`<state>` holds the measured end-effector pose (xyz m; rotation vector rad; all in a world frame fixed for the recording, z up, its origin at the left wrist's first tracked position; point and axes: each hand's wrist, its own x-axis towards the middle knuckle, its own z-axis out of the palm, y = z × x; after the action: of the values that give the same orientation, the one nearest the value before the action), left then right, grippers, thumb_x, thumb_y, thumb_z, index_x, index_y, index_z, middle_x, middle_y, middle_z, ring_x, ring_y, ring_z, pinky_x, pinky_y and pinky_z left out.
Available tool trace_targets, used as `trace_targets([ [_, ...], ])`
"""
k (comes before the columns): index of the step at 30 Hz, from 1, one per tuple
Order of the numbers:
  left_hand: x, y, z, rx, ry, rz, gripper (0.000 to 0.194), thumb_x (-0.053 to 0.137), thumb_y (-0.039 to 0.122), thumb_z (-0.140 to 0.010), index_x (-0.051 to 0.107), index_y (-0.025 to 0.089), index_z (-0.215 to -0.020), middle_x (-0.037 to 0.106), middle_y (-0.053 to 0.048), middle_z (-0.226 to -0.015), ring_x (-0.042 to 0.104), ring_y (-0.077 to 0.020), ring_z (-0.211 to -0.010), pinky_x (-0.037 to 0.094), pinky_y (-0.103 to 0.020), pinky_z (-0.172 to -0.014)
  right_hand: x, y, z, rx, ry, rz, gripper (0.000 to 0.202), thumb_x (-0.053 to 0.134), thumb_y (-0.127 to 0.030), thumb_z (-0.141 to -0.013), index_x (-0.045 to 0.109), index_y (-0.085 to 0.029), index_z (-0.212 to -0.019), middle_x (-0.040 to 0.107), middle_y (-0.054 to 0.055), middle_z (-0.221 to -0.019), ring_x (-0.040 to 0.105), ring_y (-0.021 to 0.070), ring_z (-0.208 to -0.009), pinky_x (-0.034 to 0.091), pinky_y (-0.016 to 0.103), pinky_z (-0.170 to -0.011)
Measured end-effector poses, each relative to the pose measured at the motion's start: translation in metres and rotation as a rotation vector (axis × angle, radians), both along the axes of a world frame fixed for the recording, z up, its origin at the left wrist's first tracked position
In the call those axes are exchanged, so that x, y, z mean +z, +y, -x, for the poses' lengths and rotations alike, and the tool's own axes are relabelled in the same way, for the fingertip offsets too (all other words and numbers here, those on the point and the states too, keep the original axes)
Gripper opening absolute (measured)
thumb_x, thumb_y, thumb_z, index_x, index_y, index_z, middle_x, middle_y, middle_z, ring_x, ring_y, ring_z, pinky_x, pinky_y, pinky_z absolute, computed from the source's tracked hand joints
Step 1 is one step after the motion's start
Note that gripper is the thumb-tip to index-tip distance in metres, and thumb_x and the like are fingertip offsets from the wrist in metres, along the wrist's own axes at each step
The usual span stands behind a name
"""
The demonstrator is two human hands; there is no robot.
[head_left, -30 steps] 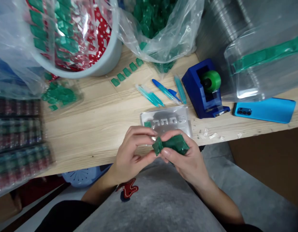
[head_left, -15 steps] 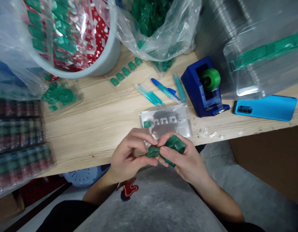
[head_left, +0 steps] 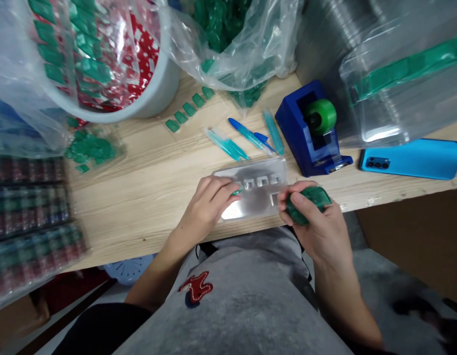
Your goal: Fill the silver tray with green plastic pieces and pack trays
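Observation:
A clear plastic tray (head_left: 250,170) with small moulded slots lies near the table's front edge. Over its left part, my left hand (head_left: 209,204) pinches a small green piece (head_left: 237,191) at the row of slots. The fingers hide the leftmost slot. My right hand (head_left: 310,212) is wrapped round a bunch of green pieces (head_left: 317,197), just beyond the tray's right end.
Behind the tray are pens (head_left: 250,134) and a row of green pieces (head_left: 189,109). A blue tape dispenser (head_left: 308,133) and a blue phone (head_left: 413,159) stand right. A grey bucket (head_left: 167,79) is back left; a green-filled bag (head_left: 247,69) lies behind.
My hands have moved apart. The left went up over the tray with a small green piece; the right moved right and up, keeping the green bunch.

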<state>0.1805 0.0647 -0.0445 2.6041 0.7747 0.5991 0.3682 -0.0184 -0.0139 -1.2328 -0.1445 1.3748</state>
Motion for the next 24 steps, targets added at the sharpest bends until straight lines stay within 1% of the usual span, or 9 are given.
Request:
trace_targets([
  [2,0.001,0.002,-0.004,-0.003,0.02,-0.03,0.02,0.058,0.02,-0.09,0.058,0.017,-0.11,0.065,-0.008,-0.093,0.058,-0.0207,-0.088,0.05,-0.034,-0.077,-0.001,-0.001,0.002,0.014,0.013,0.002,0.01,0.076,-0.026,-0.071,0.067,-0.024,-0.074,0.066,-0.001,-0.073,0.056,0.0109,-0.061,0.038,0.021,-0.043],
  [4,0.004,0.005,-0.005,-0.011,0.041,-0.021,0.02,0.057,0.021,-0.091,0.058,0.018,-0.111,0.065,-0.008,-0.095,0.058,-0.0209,-0.09,0.05,-0.035,-0.079,-0.003,-0.001,0.004,0.033,0.022,0.003,0.01,0.075,-0.027,-0.071,0.066,-0.024,-0.075,0.066,-0.001,-0.073,0.057,0.0111,-0.061,0.038,0.021,-0.044],
  [8,0.008,0.013,-0.001,-0.088,0.062,0.17,0.017,0.056,0.023,-0.092,0.061,0.02,-0.107,0.063,-0.007,-0.101,0.058,-0.0187,-0.094,0.049,-0.033,-0.081,-0.006,-0.001,0.004,0.053,0.027,-0.017,0.012,0.075,-0.028,-0.072,0.065,-0.023,-0.076,0.067,-0.001,-0.074,0.057,0.0106,-0.06,0.038,0.021,-0.043],
  [10,0.008,0.015,0.002,-0.085,0.054,0.227,0.016,0.055,0.022,-0.092,0.062,0.021,-0.106,0.063,-0.006,-0.102,0.058,-0.0177,-0.095,0.049,-0.033,-0.081,-0.008,-0.002,0.002,0.055,0.028,-0.016,0.012,0.075,-0.029,-0.072,0.065,-0.023,-0.077,0.067,-0.001,-0.074,0.057,0.0106,-0.061,0.038,0.02,-0.043],
  [14,0.004,0.015,0.002,-0.022,0.035,0.199,0.018,0.053,0.021,-0.093,0.062,0.022,-0.109,0.064,-0.006,-0.101,0.059,-0.0177,-0.095,0.049,-0.033,-0.081,-0.01,-0.002,0.0,0.037,0.036,-0.004,0.01,0.075,-0.027,-0.072,0.066,-0.023,-0.076,0.066,-0.001,-0.073,0.057,0.0104,-0.061,0.038,0.02,-0.043],
  [20,-0.002,0.008,-0.008,-0.03,0.06,0.08,0.019,0.053,0.021,-0.093,0.063,0.017,-0.109,0.066,-0.007,-0.097,0.058,-0.0192,-0.089,0.048,-0.032,-0.078,-0.01,0.001,0.005,0.057,0.089,0.002,0.008,0.075,-0.025,-0.074,0.068,-0.024,-0.078,0.067,-0.001,-0.075,0.058,0.01,-0.063,0.039,0.019,-0.045],
  [24,-0.005,0.012,-0.004,-0.043,0.058,0.127,0.022,0.054,0.024,-0.093,0.064,0.02,-0.112,0.067,-0.006,-0.098,0.058,-0.0193,-0.09,0.048,-0.033,-0.078,-0.01,0.004,0.008,0.063,0.133,-0.01,0.012,0.07,-0.027,-0.076,0.07,-0.024,-0.088,0.066,0.001,-0.08,0.057,0.0114,-0.066,0.039,0.021,-0.046],
])
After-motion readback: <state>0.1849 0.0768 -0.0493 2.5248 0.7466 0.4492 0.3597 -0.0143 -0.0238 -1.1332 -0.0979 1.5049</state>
